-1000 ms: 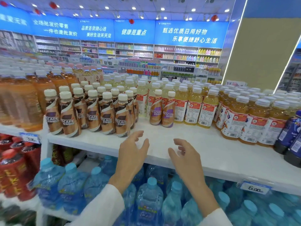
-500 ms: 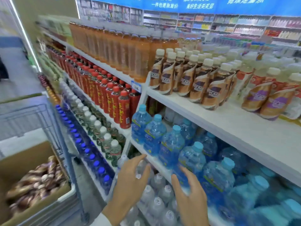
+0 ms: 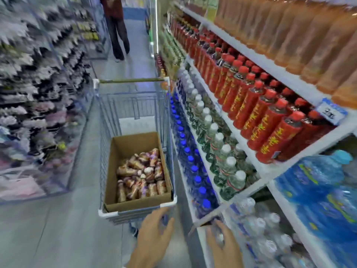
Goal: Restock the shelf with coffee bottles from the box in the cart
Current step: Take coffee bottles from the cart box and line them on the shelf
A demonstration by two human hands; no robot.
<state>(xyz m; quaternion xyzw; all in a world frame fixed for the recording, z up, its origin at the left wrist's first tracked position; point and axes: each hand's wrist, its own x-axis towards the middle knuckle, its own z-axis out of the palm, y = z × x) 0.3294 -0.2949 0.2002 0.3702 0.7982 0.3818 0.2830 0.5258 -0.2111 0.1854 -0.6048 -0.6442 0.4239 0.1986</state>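
Since the earlier frame, the view is being swung off the coffee row and down the aisle, so that the cart (image 3: 171, 201) is now being shown straight ahead instead of at the left edge, and both hands are being carried along toward it. The left hand (image 3: 154, 235) is being held just short of the cart's near rim, empty, with its fingers loosely spread; the right hand (image 3: 222, 246) is being held beside the lower shelf edge (image 3: 241, 196), also empty and relaxed, though blur is hiding the finer detail. The coffee bottles (image 3: 143, 175) are lying in a loose heap in the open box (image 3: 135, 203), which is sitting at the near end of the cart. Several risks are being judged from here. The cart is probably being left free to roll, so it could be pushed away if the rim is bumped during the reach. Because the bottles are piled across one another, a neighbour could be dragged up or tipped when one is lifted. The clear bottles (image 3: 257, 225) near the right hand could be knocked as that hand is brought across. The restocking spot itself is not being shown.
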